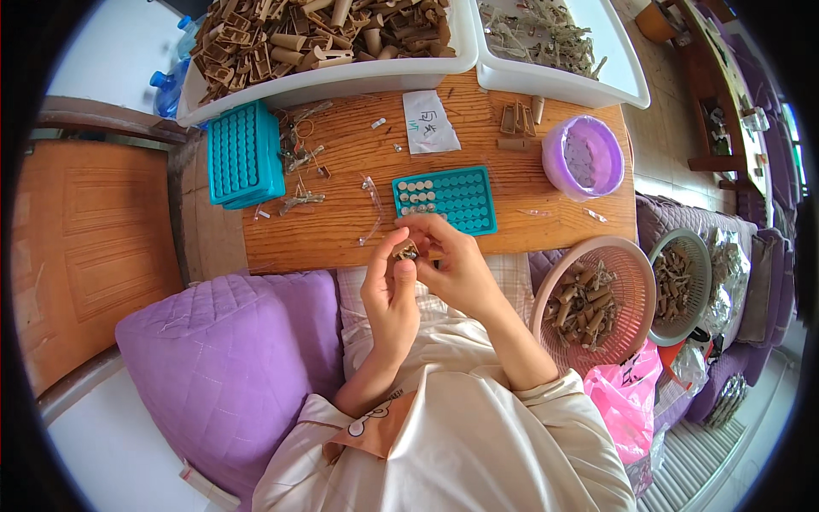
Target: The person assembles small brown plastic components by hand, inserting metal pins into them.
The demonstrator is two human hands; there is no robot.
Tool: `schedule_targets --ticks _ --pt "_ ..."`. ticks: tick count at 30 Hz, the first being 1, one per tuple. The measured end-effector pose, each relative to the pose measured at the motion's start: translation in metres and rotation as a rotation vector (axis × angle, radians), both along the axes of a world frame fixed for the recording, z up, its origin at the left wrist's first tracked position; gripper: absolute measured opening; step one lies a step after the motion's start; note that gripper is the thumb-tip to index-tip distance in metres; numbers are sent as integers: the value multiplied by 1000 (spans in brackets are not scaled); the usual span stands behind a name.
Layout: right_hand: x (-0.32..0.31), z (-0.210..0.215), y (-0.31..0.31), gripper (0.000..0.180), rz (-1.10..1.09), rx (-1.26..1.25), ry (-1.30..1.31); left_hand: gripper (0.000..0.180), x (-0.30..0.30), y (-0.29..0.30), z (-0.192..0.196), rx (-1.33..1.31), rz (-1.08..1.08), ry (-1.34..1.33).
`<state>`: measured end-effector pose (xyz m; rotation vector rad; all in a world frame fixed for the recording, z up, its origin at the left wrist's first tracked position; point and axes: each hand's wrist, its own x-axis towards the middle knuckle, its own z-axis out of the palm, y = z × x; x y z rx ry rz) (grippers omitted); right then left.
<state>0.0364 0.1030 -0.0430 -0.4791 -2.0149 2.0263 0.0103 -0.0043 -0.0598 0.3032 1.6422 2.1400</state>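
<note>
Left hand (391,290) and right hand (450,264) pinch closed on a small part (406,252); likely light, rigid, best gripped by its sides.

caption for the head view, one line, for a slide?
Both hands, left hand and right hand, pinch a small brown piece above a wooden table near a teal plastic hole tray.

Wooden table (341,235) bears teal trays (245,154), white bins (341,81), purple bowl (584,158).
</note>
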Motion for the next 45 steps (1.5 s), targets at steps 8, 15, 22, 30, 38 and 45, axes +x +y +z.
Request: schedule_targets --ticks 8,15,22,30,38,45 --pt "-23 -45 56 23 -99 662 -102 38 -18 -3 -4 55 -33 -342" --pt "-36 -59 57 13 -54 1009 25 41 -26 -12 -11 52 -114 -408" --pt "-8 -11 17 14 -174 646 175 40 -27 -16 -12 143 -172 -474" --pt "2 -11 10 17 96 568 189 35 -25 -17 -21 118 -184 -522" --pt "4 -55 29 16 -171 931 -180 24 -27 -19 -19 49 -193 -422" --pt "4 -36 16 14 -325 521 -27 27 -29 -21 -12 57 -238 -451"
